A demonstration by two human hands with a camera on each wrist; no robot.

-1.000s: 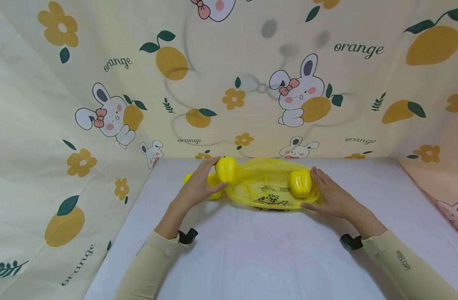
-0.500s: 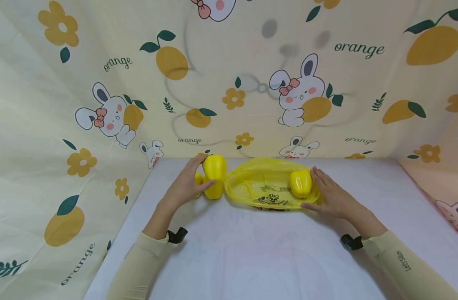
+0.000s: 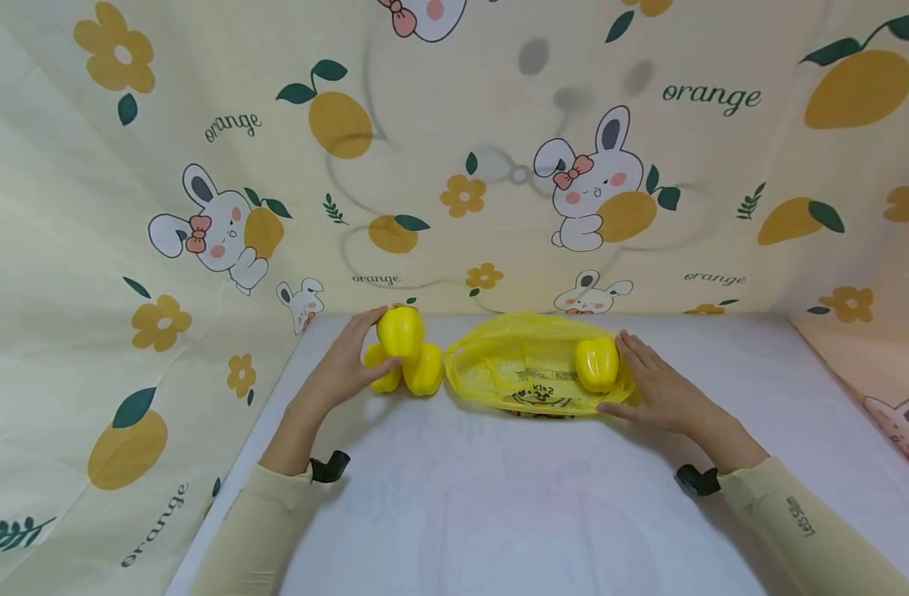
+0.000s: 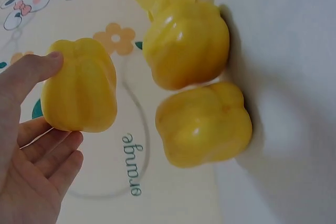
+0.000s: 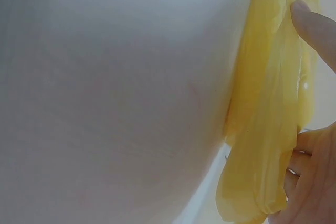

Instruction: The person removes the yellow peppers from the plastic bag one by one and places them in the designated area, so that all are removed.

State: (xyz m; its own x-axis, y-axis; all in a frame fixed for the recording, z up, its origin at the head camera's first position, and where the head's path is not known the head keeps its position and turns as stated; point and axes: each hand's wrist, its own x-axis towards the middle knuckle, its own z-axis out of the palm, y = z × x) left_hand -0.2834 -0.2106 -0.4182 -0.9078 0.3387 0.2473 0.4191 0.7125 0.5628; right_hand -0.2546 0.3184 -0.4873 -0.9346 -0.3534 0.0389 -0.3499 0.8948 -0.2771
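In the head view my left hand (image 3: pixel 343 364) holds a yellow bell pepper (image 3: pixel 400 332) in the air, thumb on one side and fingers on the other. Behind and below it, two more yellow bell peppers, a nearer-bag one (image 3: pixel 424 370) and a left one (image 4: pixel 205 124), sit side by side on the table. My right hand (image 3: pixel 659 389) holds the right end of a yellow plastic bag (image 3: pixel 499 385), its thumb against the bag in the right wrist view. Another yellow bell pepper (image 3: pixel 597 365) lies in the bag's mouth, beside the right fingers. The bag lies with its mouth spread.
A white table (image 3: pixel 499 497) ends at a patterned cloth backdrop (image 3: pixel 454 248) close behind the bag and peppers. The cloth also hangs along the left and right sides.
My left hand has moved left with its bell pepper, away from the bag's left edge, and both peppers on the table now show more fully. The right hand and bag stay put.
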